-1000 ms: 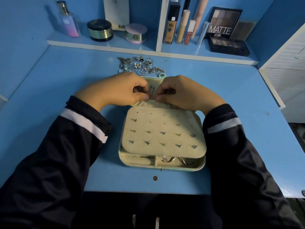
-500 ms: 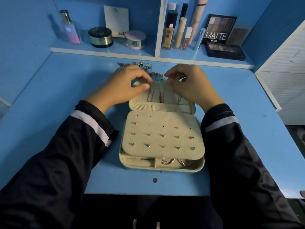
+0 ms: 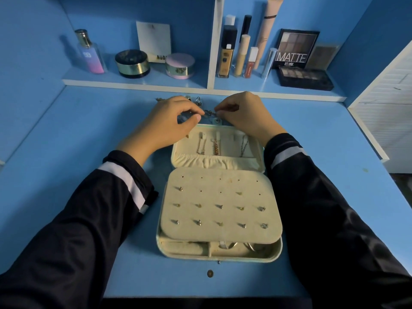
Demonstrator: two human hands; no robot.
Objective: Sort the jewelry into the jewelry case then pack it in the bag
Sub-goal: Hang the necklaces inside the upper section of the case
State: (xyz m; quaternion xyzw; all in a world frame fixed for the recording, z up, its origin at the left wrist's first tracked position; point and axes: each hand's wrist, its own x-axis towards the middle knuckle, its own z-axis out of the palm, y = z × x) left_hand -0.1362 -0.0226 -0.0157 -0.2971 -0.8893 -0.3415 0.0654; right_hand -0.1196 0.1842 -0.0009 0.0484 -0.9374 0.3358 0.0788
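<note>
The cream jewelry case [image 3: 273,256] lies open on the blue desk. Its stud panel [image 3: 220,204] carries several small earrings. Three chains [image 3: 216,146] hang in the lid [image 3: 254,161] behind it. Past the lid sits a pile of loose silver jewelry [image 3: 208,113]. My left hand [image 3: 171,123] hovers over the pile's left side with fingers curled down into it. My right hand [image 3: 243,114] pinches a piece at the pile's right side. What the left fingers hold is hidden.
A raised shelf [image 3: 138,82] behind the pile holds a perfume bottle [image 3: 89,53], two round jars, tubes and eyeshadow palettes [image 3: 296,50]. A white louvred panel [image 3: 388,112] borders the desk at right. A small dark round object [image 3: 209,273] lies near the desk's front edge.
Both hands have left the lid and moved back to the loose jewelry pile. The lid and its three chains are now uncovered.
</note>
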